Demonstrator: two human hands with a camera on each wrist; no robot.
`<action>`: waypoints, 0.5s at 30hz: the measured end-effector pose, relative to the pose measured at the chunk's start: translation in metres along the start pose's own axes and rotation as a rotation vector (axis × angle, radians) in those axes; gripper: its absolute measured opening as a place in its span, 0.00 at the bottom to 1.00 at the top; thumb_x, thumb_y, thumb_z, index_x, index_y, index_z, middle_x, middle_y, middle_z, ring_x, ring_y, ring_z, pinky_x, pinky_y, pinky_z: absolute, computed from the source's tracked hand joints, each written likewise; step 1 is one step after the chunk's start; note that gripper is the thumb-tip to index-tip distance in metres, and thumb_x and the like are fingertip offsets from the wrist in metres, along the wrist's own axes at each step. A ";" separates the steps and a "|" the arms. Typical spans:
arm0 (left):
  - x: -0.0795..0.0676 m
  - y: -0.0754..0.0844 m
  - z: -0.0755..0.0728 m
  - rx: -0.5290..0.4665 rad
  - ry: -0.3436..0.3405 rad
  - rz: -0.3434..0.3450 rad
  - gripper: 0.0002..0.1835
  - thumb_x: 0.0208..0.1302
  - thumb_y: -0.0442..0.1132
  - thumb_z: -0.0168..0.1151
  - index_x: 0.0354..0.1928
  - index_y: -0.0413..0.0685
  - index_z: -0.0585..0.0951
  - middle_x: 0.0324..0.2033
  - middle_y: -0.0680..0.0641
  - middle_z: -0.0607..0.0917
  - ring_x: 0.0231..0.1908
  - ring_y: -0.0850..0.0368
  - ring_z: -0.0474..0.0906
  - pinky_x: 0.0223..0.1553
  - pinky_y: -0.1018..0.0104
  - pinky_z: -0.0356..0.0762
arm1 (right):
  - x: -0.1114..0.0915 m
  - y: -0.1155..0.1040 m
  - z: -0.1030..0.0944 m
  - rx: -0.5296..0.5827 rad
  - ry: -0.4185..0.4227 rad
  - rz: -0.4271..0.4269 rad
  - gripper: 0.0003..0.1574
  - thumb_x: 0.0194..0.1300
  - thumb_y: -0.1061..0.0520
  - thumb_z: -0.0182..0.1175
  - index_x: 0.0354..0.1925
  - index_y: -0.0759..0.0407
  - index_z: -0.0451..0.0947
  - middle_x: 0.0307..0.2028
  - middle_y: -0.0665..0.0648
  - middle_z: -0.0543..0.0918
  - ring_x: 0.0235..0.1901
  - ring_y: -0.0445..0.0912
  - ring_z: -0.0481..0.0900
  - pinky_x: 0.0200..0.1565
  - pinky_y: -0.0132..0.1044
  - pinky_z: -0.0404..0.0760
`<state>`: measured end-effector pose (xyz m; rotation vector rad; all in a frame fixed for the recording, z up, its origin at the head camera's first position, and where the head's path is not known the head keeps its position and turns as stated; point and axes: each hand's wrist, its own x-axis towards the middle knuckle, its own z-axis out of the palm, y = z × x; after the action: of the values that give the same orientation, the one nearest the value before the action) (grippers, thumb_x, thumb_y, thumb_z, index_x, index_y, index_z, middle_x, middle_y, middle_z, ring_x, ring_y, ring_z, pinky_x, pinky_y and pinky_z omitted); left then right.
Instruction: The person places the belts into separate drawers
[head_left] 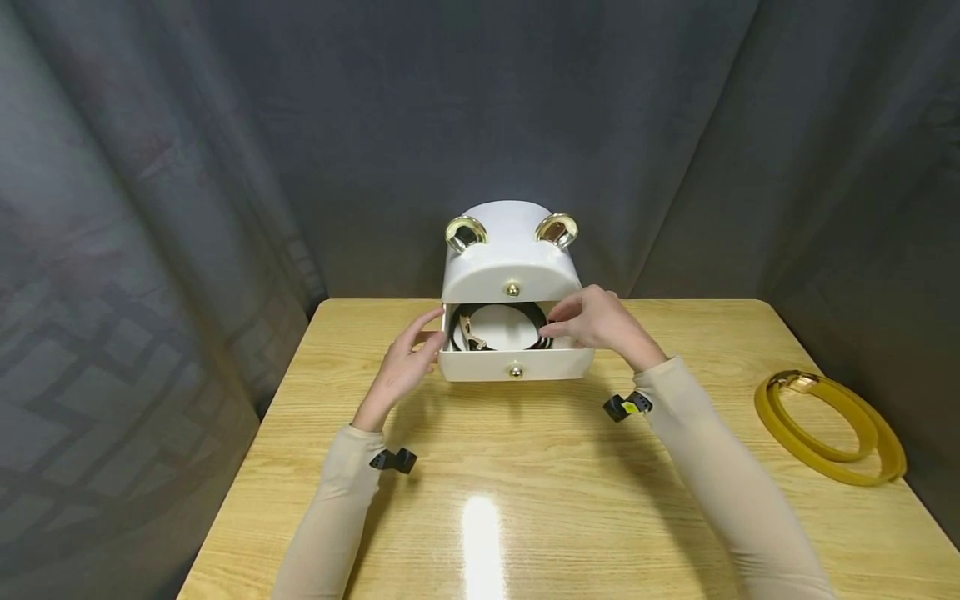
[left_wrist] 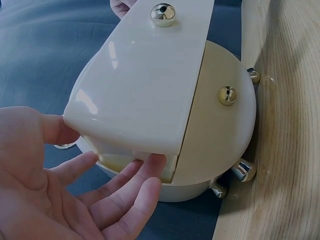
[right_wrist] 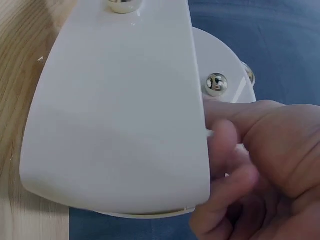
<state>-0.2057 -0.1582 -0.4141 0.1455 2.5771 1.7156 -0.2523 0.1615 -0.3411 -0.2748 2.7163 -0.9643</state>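
A white drawer box with gold ears stands at the back of the table, its lower drawer pulled out. Inside lies a coiled black belt with a gold buckle. My left hand is at the drawer's left side; in the left wrist view its thumb touches the front's edge and its fingers, spread, reach along the side. My right hand reaches over the drawer's right wall, with fingertips at the belt coil. In the right wrist view the drawer front hides those tips, so any grip cannot be made out.
A yellow belt lies loosely coiled near the table's right edge. Gold knobs stick out of the box's front. Dark curtains hang behind and beside the wooden table.
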 end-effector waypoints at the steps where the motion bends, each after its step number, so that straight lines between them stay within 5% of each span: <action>1: 0.000 0.000 0.000 -0.001 -0.001 0.000 0.29 0.84 0.53 0.51 0.82 0.62 0.66 0.70 0.33 0.79 0.56 0.33 0.87 0.56 0.43 0.87 | -0.001 0.001 0.000 0.005 0.017 -0.018 0.29 0.66 0.43 0.76 0.58 0.58 0.88 0.54 0.60 0.91 0.47 0.54 0.90 0.50 0.47 0.87; 5: 0.000 0.000 -0.001 0.005 -0.001 0.003 0.29 0.84 0.53 0.51 0.81 0.63 0.66 0.70 0.33 0.79 0.56 0.34 0.87 0.56 0.44 0.87 | -0.003 0.006 -0.001 0.009 0.081 -0.093 0.32 0.66 0.40 0.75 0.60 0.57 0.87 0.53 0.61 0.91 0.55 0.56 0.87 0.54 0.50 0.84; 15: 0.001 -0.002 -0.003 0.006 -0.002 0.007 0.30 0.83 0.53 0.52 0.82 0.61 0.65 0.69 0.33 0.80 0.55 0.34 0.87 0.55 0.44 0.87 | -0.009 0.011 0.000 0.172 0.087 -0.148 0.30 0.71 0.46 0.71 0.65 0.59 0.82 0.54 0.64 0.90 0.38 0.52 0.86 0.31 0.34 0.83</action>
<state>-0.2065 -0.1615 -0.4154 0.1564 2.5836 1.7094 -0.2452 0.1724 -0.3464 -0.4144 2.6983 -1.2698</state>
